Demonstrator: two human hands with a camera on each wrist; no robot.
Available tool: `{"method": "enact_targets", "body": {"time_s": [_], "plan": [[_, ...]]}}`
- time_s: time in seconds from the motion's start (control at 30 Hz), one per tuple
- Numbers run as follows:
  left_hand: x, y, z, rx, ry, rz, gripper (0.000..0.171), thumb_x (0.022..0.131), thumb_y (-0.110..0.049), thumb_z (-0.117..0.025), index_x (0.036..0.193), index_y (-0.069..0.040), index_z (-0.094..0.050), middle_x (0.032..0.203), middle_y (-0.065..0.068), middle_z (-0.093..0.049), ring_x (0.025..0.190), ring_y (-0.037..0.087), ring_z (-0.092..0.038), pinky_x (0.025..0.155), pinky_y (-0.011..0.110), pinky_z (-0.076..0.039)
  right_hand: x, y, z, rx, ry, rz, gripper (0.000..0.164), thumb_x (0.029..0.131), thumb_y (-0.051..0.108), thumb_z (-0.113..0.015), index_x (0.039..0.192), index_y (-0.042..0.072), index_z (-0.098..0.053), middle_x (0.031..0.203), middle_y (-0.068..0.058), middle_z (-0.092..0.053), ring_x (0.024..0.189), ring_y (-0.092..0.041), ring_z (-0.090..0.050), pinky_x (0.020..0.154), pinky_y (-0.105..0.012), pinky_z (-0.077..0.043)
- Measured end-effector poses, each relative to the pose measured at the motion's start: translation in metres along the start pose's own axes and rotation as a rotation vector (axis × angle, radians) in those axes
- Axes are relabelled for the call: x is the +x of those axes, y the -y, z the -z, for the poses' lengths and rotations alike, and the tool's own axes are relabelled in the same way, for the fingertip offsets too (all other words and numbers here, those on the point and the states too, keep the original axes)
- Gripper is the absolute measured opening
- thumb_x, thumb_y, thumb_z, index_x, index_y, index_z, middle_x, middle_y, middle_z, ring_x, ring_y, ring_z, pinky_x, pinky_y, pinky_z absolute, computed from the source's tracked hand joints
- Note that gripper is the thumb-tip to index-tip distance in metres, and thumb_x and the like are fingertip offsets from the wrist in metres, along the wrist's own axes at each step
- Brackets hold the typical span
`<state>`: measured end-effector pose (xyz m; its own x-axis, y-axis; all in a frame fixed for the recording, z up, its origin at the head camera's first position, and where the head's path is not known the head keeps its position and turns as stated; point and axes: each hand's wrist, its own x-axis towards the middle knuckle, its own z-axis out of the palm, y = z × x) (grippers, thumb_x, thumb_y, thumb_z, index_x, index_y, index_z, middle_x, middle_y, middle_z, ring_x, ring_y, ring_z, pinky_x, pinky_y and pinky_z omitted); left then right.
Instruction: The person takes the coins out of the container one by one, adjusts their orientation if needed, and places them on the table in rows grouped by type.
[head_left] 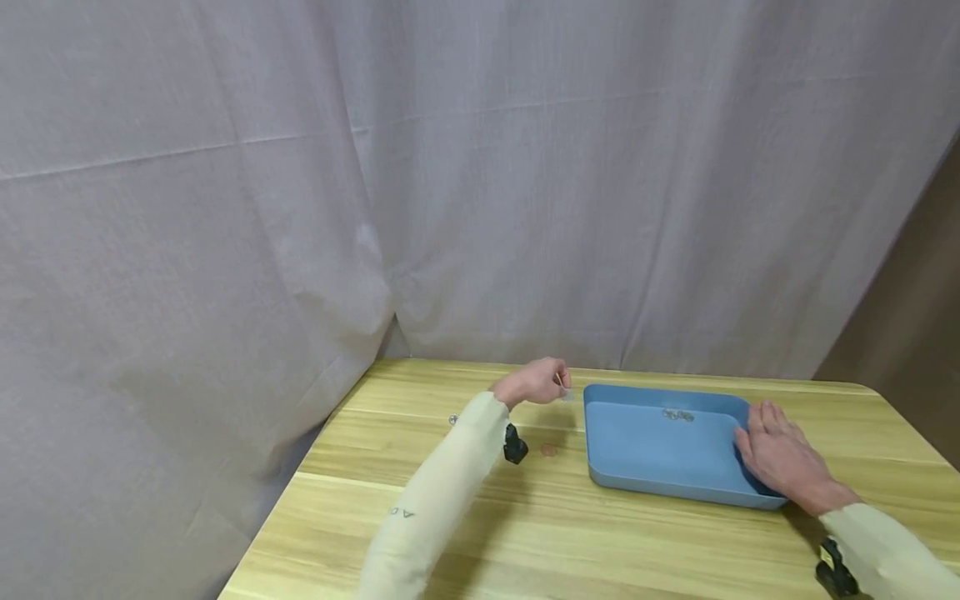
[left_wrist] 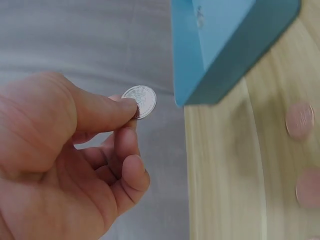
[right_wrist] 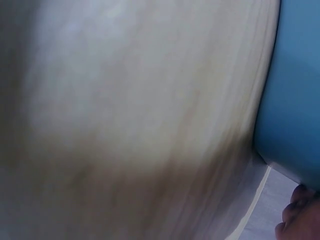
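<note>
My left hand (head_left: 536, 382) is raised just off the left end of the blue tray (head_left: 660, 488). Between its thumb and index finger it pinches a silver coin (left_wrist: 142, 100), whose face shows in the left wrist view; the other fingers curl loosely below. My right hand (head_left: 783, 454) lies over the tray's right rim with its fingers extended. Only some fingers (right_wrist: 300, 220) of it appear at the lower right corner of the right wrist view, beside the tray's wall (right_wrist: 295, 100). Several silver coins (head_left: 678, 415) lie together inside the tray, toward the back.
Copper-coloured coins (left_wrist: 300, 120) lie on the wooden table (head_left: 525, 542) left of the tray. Another small shiny coin (head_left: 453, 420) sits farther left, partly behind the left sleeve. A grey curtain (head_left: 525, 208) hangs behind the table's back edge.
</note>
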<state>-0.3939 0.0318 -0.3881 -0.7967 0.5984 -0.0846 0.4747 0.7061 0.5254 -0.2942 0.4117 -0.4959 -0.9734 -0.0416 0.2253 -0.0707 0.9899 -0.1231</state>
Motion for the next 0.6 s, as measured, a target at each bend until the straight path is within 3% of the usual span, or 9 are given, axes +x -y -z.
{"method": "enact_targets", "body": {"time_s": [0.33,0.6], "plan": [[-0.013,0.036,0.003,0.025,0.028,0.046,0.005,0.093,-0.004,-0.061,0.094,-0.009,-0.06,0.096,0.0,-0.058,0.077,0.011,-0.05,0.069,0.023,-0.043,0.001,-0.002,-0.002,0.011,0.003,-0.01,0.067,0.107,0.031,-0.033,0.142,-0.024,-0.016,0.147,-0.047,-0.014,0.14,-0.058,-0.012,0.114,-0.067,-0.01],[-0.026,0.062,0.001,0.017,0.037,0.124,0.01,0.088,-0.003,-0.064,0.095,-0.009,-0.061,0.091,0.0,-0.056,0.075,0.011,-0.048,0.066,0.023,-0.041,0.001,-0.001,-0.003,0.019,0.009,-0.017,0.067,0.106,0.031,-0.035,0.142,-0.023,-0.016,0.148,-0.046,-0.013,0.14,-0.057,-0.011,0.114,-0.067,-0.009]]}}
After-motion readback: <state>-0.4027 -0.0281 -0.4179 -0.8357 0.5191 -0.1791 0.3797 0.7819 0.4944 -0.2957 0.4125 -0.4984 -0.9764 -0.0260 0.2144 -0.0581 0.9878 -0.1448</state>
